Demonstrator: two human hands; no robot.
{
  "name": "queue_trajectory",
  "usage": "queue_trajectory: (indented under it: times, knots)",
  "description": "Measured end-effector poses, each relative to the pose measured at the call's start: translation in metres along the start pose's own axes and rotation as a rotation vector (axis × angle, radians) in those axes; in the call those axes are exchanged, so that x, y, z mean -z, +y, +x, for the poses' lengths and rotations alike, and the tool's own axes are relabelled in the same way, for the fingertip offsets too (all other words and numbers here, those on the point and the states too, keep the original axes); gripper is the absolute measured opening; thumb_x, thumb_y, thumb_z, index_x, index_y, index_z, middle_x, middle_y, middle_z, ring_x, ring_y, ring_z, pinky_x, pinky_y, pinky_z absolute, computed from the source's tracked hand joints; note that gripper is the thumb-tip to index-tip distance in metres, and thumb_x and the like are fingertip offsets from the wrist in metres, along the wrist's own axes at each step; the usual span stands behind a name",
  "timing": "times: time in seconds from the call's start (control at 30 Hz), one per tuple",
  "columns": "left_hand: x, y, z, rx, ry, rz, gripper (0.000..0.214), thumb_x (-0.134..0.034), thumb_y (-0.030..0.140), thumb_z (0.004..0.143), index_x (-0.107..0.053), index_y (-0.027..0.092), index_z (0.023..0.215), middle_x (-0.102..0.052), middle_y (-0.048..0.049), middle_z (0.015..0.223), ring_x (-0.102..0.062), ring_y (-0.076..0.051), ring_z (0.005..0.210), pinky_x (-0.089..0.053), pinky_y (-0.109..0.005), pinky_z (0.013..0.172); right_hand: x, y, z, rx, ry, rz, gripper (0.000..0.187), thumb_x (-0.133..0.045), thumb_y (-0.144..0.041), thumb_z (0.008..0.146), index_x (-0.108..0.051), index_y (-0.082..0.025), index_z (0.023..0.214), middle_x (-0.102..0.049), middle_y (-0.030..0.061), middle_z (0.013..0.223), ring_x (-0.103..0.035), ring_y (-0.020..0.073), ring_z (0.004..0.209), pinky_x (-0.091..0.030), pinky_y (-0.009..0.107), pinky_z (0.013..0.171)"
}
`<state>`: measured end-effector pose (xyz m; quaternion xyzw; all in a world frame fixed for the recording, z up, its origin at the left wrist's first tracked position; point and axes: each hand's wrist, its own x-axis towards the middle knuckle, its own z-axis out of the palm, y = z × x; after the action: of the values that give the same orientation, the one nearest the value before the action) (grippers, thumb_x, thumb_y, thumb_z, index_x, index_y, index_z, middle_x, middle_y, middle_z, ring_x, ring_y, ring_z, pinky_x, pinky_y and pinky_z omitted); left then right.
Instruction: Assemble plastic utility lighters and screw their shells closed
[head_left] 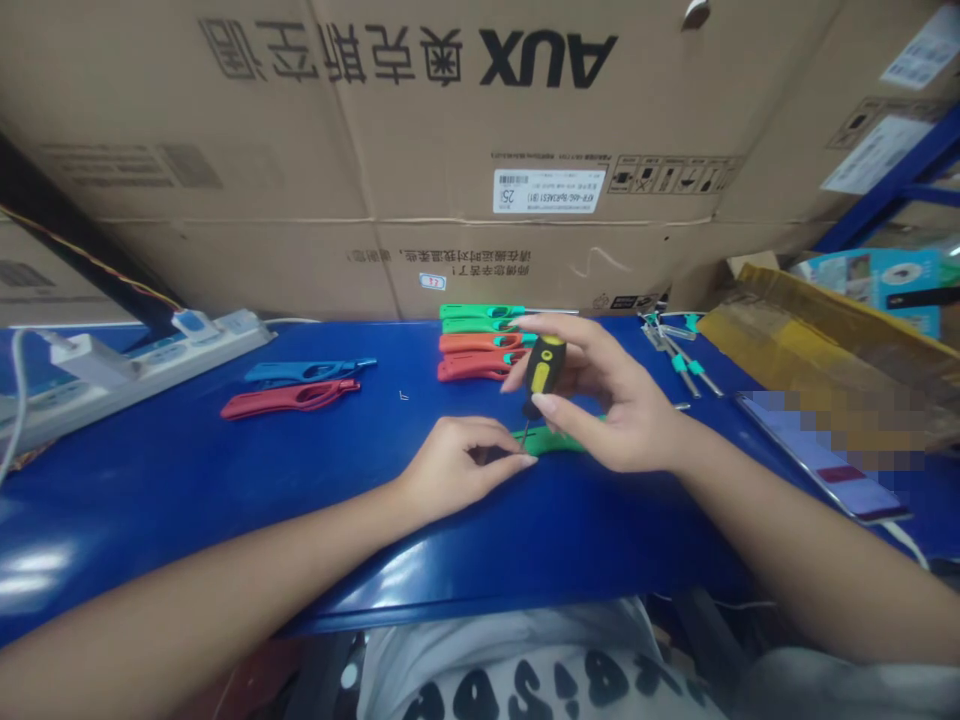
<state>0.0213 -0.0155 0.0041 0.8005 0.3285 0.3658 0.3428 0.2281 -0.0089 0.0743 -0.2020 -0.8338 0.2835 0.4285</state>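
My right hand (pixel 615 400) grips a small black and yellow screwdriver (pixel 546 365), its shaft pointing down at a green lighter (pixel 559 439) that lies on the blue table. My left hand (pixel 466 458) pinches the left end of that green lighter, close to the screwdriver's tip. The tip itself is partly hidden by my fingers. Behind my right hand lie two more green lighters (pixel 480 312), an orange lighter (pixel 472 343) and a red lighter (pixel 472 369), side by side.
Left on the table are a blue lighter body (pixel 300 372) and a red one (pixel 289 400), near a white power strip (pixel 165 355). Tiny screws (pixel 403 396) lie mid-table. Metal tubes with teal parts (pixel 679 362) and a phone (pixel 821 455) are right. A cardboard box (pixel 420 150) stands behind.
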Motion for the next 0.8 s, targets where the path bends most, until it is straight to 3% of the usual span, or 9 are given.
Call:
queue_trajectory:
  times: [0.13,0.27,0.33,0.6,0.8]
  knots:
    - [0.002,-0.001,0.002,-0.027,0.006,0.052,0.017,-0.078,0.035,0.086,-0.078,0.02,0.094,-0.077,-0.0015,0.089,-0.064,-0.013,0.068,-0.048,-0.025,0.062,0.002,0.007,-0.004,-0.013,0.114,-0.028,0.053,-0.064,-0.022,0.094,-0.046,-0.03,0.143,-0.058,0.0085,0.138,-0.068,0.0128,0.082,-0.06,0.023,0.058]
    - [0.005,-0.006,0.003,-0.073,0.038,0.173,0.052,-0.088,0.041,0.074,-0.071,0.022,0.119,-0.074,-0.0048,0.117,-0.065,-0.023,0.106,-0.051,-0.037,0.096,0.004,0.018,-0.006,-0.013,0.229,-0.073,0.051,-0.065,-0.029,0.094,-0.046,-0.031,0.142,-0.058,0.0075,0.138,-0.07,0.0147,0.083,-0.059,0.022,0.053]
    - [0.005,-0.008,0.003,-0.056,0.008,0.208,0.055,-0.086,0.039,0.077,-0.067,0.021,0.125,-0.072,-0.0057,0.123,-0.062,-0.024,0.113,-0.049,-0.041,0.103,0.005,0.023,-0.007,-0.033,0.246,-0.076,0.052,-0.065,-0.031,0.095,-0.045,-0.032,0.143,-0.058,0.0074,0.139,-0.071,0.0148,0.084,-0.058,0.021,0.052]
    - [0.004,-0.008,0.003,-0.045,-0.085,0.265,0.044,-0.076,0.024,0.082,-0.064,0.021,0.125,-0.072,-0.0048,0.124,-0.063,-0.025,0.112,-0.049,-0.044,0.103,-0.001,0.027,-0.009,0.018,0.237,-0.087,0.054,-0.067,-0.025,0.093,-0.047,-0.034,0.142,-0.054,0.0056,0.14,-0.071,0.0152,0.088,-0.06,0.021,0.053]
    - [0.004,-0.009,0.003,-0.045,-0.089,0.266,0.043,-0.074,0.022,0.082,-0.065,0.021,0.124,-0.073,-0.0056,0.123,-0.065,-0.026,0.111,-0.05,-0.045,0.102,-0.003,0.028,-0.011,0.03,0.195,-0.08,0.054,-0.066,-0.022,0.092,-0.048,-0.032,0.142,-0.061,0.0047,0.121,-0.07,0.0166,0.087,-0.062,0.023,0.054]
